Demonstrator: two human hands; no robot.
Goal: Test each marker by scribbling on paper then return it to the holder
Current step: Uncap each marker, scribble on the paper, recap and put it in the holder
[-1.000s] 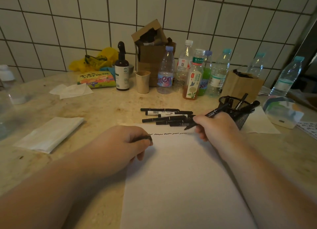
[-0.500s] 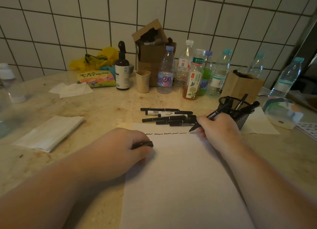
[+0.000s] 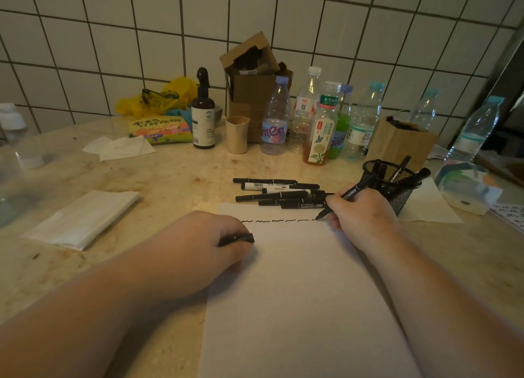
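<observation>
A white sheet of paper (image 3: 297, 292) lies on the counter with a row of black squiggles (image 3: 275, 221) near its top edge. My right hand (image 3: 360, 210) grips a black marker (image 3: 347, 196), tip touching the paper at the right end of the squiggles. My left hand (image 3: 209, 241) rests on the paper's left edge, closed on a black marker cap (image 3: 241, 238). Several black markers (image 3: 280, 193) lie in a pile just beyond the paper. A black mesh holder (image 3: 397, 190) with a few markers stands right of my right hand.
Several plastic bottles (image 3: 320, 122) and a paper cup (image 3: 237, 135) line the back by the tiled wall, with a dark spray bottle (image 3: 203, 114) and cardboard boxes (image 3: 255, 85). A folded white cloth (image 3: 82, 219) lies at left. A wooden box (image 3: 399, 142) stands behind the holder.
My right hand has lowered the marker tip onto the paper at the right end of the squiggle row. My left hand has slid slightly down with the cap showing more.
</observation>
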